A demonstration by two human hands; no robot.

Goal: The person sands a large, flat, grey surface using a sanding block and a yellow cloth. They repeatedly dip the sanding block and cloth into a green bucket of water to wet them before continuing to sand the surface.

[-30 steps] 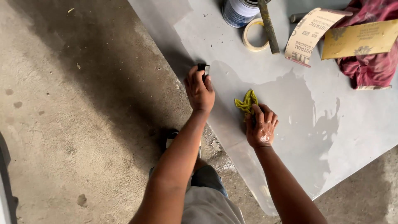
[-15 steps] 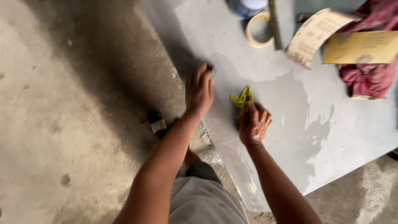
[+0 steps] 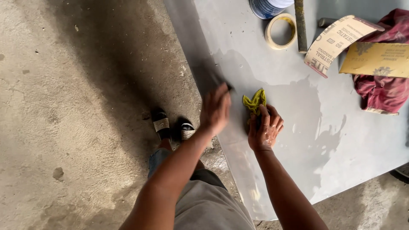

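Slid back toward 6 o'clock along the panel edge since half a second ago: left hand (image 3: 216,108), motion-blurred, pressed down on a small dark block (image 3: 228,88) barely showing at its fingertips, grip on it cannot be told. Just right at 3 o'clock, right hand (image 3: 265,127) flat, fingers spread, pinning yellow-green rag (image 3: 254,101) to wet grey panel (image 3: 277,179), likely to wipe behind the rubbing. Parked well clear at 1 o'clock: tape roll (image 3: 280,31), sandpaper sheets (image 3: 336,42), red cloth (image 3: 381,91).
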